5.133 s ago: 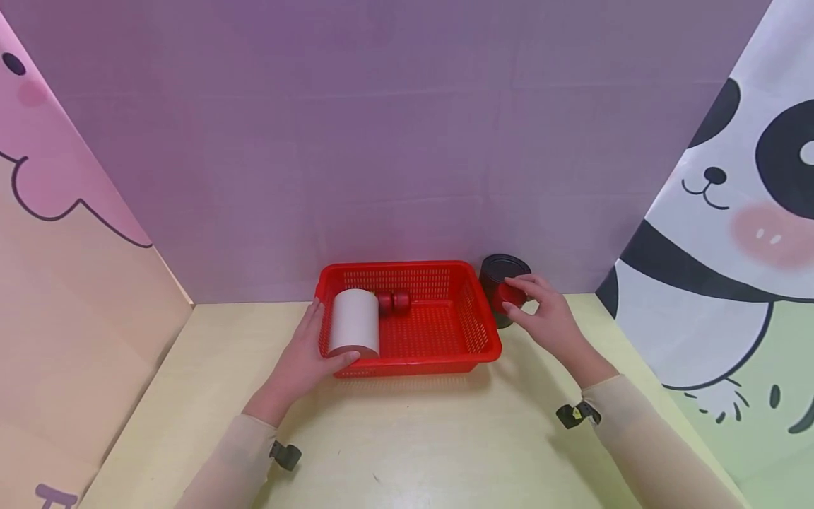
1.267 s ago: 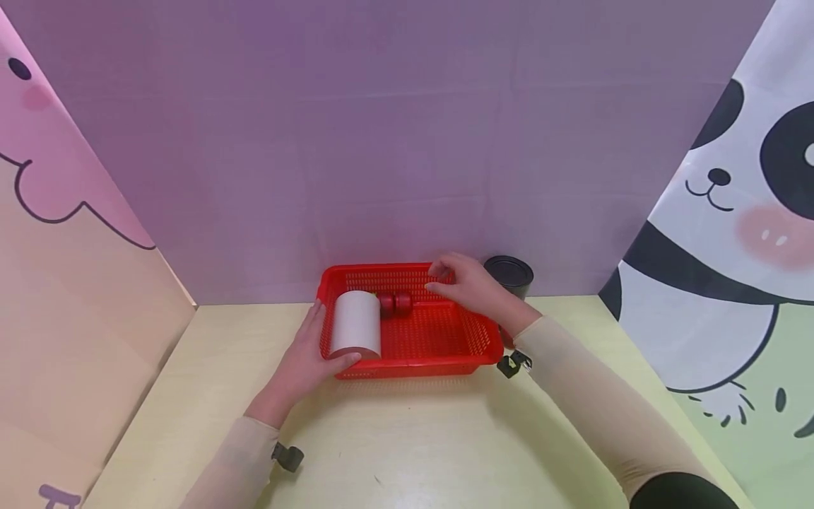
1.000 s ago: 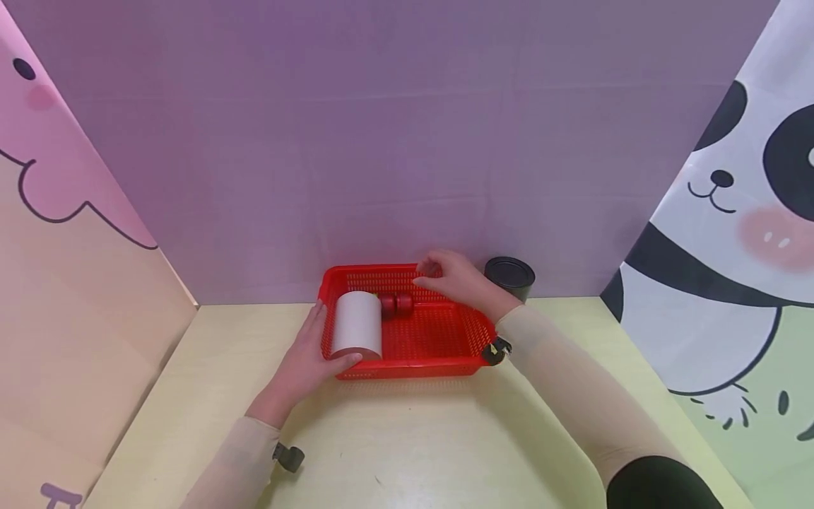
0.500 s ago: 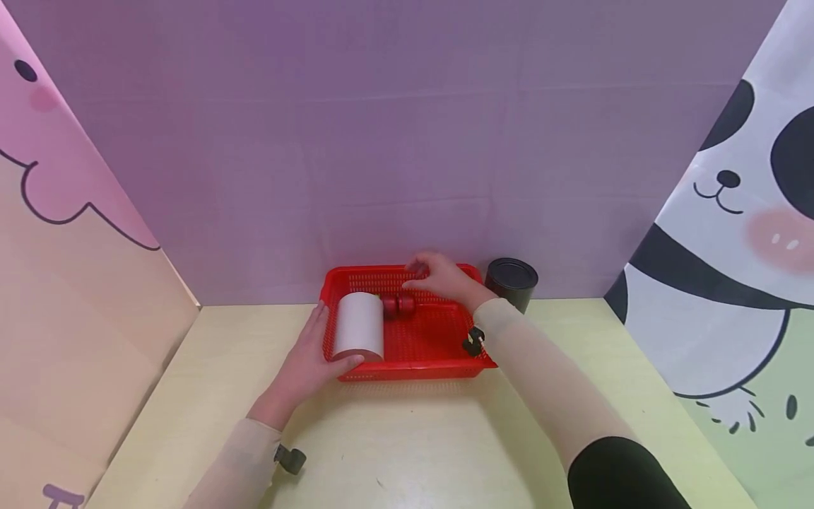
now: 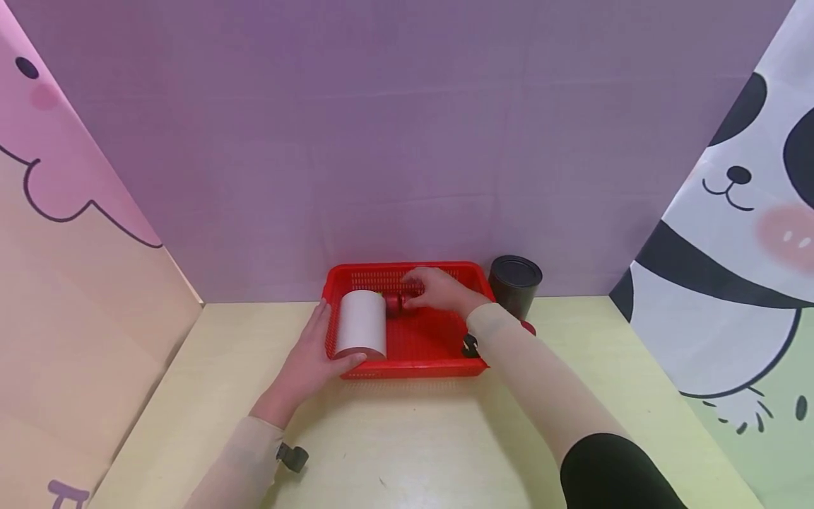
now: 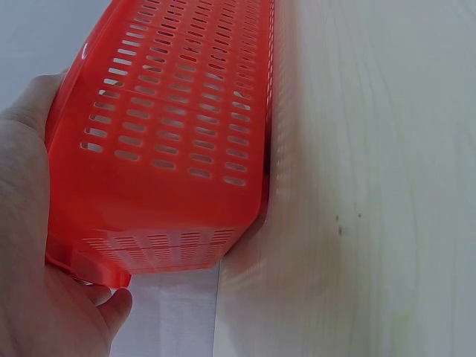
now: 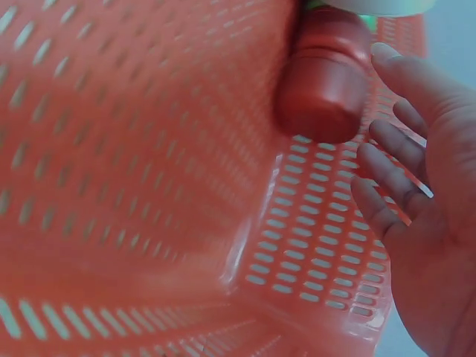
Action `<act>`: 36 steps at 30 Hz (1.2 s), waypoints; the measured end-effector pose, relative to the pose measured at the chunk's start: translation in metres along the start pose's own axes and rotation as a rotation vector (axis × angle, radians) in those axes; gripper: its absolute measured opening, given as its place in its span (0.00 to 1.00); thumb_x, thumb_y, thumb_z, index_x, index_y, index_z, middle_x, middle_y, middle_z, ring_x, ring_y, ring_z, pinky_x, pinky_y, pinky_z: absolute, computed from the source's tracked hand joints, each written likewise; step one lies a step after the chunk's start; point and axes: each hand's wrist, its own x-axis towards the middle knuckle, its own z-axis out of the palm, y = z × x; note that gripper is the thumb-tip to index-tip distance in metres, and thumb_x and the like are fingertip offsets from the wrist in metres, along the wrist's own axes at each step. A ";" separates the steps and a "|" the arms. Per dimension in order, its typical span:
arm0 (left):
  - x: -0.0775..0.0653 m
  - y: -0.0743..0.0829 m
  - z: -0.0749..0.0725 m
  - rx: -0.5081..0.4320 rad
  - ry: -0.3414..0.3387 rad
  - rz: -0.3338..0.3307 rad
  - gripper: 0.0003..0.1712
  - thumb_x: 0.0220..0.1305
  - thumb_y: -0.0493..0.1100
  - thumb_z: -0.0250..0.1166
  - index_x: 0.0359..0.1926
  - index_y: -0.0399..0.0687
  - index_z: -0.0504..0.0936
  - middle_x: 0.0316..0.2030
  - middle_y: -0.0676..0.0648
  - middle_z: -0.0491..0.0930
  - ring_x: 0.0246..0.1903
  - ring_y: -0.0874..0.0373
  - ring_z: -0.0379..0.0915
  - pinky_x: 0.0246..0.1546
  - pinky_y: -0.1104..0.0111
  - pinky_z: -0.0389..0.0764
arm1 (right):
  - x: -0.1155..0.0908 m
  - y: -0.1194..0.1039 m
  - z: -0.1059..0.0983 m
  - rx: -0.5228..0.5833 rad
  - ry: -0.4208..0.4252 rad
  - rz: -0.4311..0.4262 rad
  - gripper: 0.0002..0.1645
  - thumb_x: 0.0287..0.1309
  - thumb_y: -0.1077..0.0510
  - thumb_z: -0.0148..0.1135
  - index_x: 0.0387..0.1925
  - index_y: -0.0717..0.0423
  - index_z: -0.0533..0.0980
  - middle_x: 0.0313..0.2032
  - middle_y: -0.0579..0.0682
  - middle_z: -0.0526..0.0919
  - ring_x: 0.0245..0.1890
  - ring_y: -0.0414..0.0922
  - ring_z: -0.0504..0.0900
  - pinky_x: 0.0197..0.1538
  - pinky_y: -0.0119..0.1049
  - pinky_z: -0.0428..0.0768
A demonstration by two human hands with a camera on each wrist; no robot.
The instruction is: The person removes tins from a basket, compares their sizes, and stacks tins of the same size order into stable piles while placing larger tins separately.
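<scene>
The desk [image 5: 413, 438] carries a red basket [image 5: 413, 370] at its back edge, the left hand [image 5: 308, 369] clamped on its left end; white roll [image 5: 361, 322] along that end; right hand [image 5: 441, 291] with fingers apart beside the red piece [image 7: 323, 97] near the basket's back edge; I'd close squarely, sparing the roll.

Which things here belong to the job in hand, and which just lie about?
In use, it seems:
red basket, corner held by the left hand
dark red object, right hand close to it

Apparently just lying about:
white cylinder in the basket
black can outside it
mostly hidden red thing near the can
</scene>
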 end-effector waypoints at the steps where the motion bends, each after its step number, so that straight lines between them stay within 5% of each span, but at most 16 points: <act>1: 0.000 0.000 0.000 0.005 -0.001 0.001 0.79 0.56 0.68 0.83 0.92 0.51 0.41 0.89 0.44 0.43 0.86 0.38 0.45 0.67 0.38 0.79 | 0.001 0.001 0.001 -0.025 -0.007 -0.006 0.38 0.59 0.51 0.87 0.69 0.46 0.81 0.61 0.45 0.84 0.57 0.48 0.83 0.60 0.46 0.90; 36: -0.004 0.003 -0.004 0.018 -0.005 -0.006 0.78 0.57 0.68 0.83 0.91 0.50 0.41 0.89 0.44 0.43 0.86 0.38 0.45 0.67 0.38 0.80 | 0.003 0.007 0.012 -0.002 -0.106 0.012 0.27 0.61 0.56 0.85 0.57 0.45 0.79 0.50 0.45 0.86 0.50 0.50 0.83 0.59 0.42 0.89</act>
